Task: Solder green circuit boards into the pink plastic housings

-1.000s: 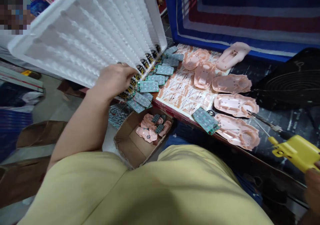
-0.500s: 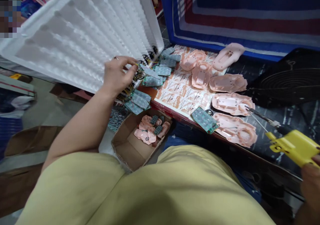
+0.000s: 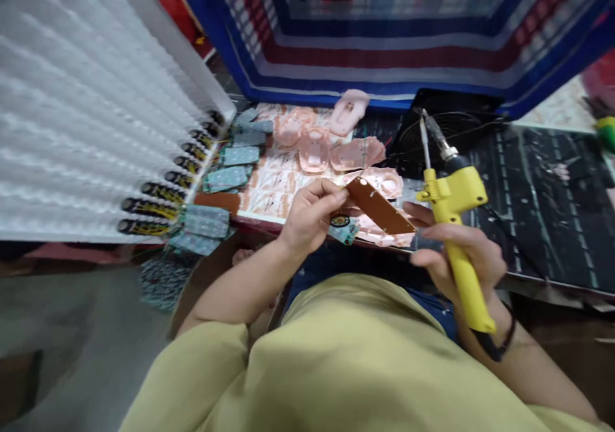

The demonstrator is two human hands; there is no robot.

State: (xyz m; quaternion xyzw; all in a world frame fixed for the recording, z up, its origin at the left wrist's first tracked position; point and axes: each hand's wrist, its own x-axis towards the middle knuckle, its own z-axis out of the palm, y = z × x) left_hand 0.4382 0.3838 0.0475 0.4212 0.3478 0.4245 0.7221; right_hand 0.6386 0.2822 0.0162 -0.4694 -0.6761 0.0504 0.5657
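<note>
Left hand moved rightward, pinching brown rectangular board | right hand grips yellow plastic soldering gun | keep board steady

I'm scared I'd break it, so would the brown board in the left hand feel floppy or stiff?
Probably stiff: the brown board looks straight, with no sag beyond the left hand. It's likely light too, since it looks thin. Being flat and oblong, it probably wouldn't roll.
</note>
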